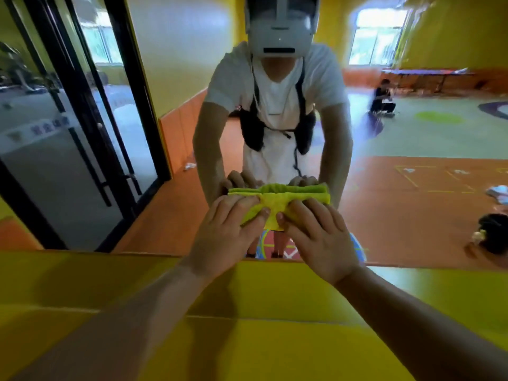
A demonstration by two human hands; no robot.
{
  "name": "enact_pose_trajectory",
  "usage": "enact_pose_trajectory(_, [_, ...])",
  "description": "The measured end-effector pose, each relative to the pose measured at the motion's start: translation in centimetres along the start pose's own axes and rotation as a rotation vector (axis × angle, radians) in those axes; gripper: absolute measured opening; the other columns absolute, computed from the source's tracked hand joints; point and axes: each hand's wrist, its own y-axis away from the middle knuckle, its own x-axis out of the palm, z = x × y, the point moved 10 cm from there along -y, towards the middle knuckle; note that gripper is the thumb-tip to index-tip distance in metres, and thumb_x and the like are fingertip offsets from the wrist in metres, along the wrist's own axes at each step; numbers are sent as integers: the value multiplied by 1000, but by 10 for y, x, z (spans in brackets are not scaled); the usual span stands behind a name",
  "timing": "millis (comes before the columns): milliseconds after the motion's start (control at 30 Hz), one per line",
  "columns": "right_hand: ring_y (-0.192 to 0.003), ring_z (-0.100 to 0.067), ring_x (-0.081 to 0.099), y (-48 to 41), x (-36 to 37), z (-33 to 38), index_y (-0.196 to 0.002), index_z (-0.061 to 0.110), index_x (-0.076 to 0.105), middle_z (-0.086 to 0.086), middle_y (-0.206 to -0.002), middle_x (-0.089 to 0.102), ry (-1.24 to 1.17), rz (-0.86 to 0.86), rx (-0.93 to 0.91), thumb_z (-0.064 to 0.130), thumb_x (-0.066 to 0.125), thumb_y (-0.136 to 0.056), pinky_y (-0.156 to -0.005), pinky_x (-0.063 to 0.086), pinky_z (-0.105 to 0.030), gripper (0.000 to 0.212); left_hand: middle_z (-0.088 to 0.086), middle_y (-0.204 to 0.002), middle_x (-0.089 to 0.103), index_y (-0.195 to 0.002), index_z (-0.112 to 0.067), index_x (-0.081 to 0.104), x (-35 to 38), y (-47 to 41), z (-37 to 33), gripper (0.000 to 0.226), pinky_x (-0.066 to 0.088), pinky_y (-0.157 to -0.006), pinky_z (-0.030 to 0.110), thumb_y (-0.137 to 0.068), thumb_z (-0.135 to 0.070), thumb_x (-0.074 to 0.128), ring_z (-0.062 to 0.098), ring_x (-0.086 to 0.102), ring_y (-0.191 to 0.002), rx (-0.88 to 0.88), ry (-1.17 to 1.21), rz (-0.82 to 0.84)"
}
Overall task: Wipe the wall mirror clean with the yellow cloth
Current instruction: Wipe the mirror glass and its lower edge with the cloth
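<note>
head: yellow cloth (277,207), blurred door lettering (49,129)

yellow cloth (272,211) partly hidden, headset (280,26) top cropped
</note>
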Motion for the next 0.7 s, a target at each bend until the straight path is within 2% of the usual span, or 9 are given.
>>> enact_pose_trajectory(133, [-119,-33,53,70,32,42,-125,23,69,-8,-137,52,-34,83,0,23,52,-108,-99,42,-44,24,10,-116,70,-116,-19,71,36,71,-25,20,47,-91,45,-97,-25,70,32,56,-105,-15,59,31])
enact_pose_trajectory(267, [-114,-32,57,135,65,83,-118,22,74,-7,-132,56,-71,171,1,20,57,-106,-93,46,-44,21,10,-107,70,-108,-17,73,78,145,-56,15,46,-84,47,-94,-24,72,35,60,-95,-24,93,108])
enact_pose_trajectory(400, [-110,-34,62,201,96,114,-117,22,74,-9,-125,67,-90,246,43,19,59,-105,-89,48,-45,19,8,-107,70,-108,-20,75,116,209,-85,15,47,-84,47,-94,-24,70,33,52,-96,-29,91,154])
enact_pose_trajectory(533, [-110,-34,60,255,120,140,-117,23,73,-9,-130,61,-108,301,67,21,54,-108,-88,47,-45,21,7,-114,70,-113,-22,75,144,265,-112,19,46,-82,43,-95,-26,69,30,52,-99,-50,103,185])
enact_pose_trajectory(600, [-110,-34,58,270,126,147,-113,23,73,-9,-129,63,-102,298,75,21,55,-107,-86,47,-45,20,6,-117,69,-117,-23,74,152,285,-119,24,46,-83,43,-95,-31,68,30,53,-103,-77,135,205])
enact_pose_trajectory(700, [-103,-32,63,282,134,158,-103,22,74,-7,-121,69,-96,346,72,20,58,-105,-78,51,-42,17,6,-119,67,-121,-23,71,167,305,-130,28,44,-85,44,-95,-32,68,32,57,-103,-66,174,324])
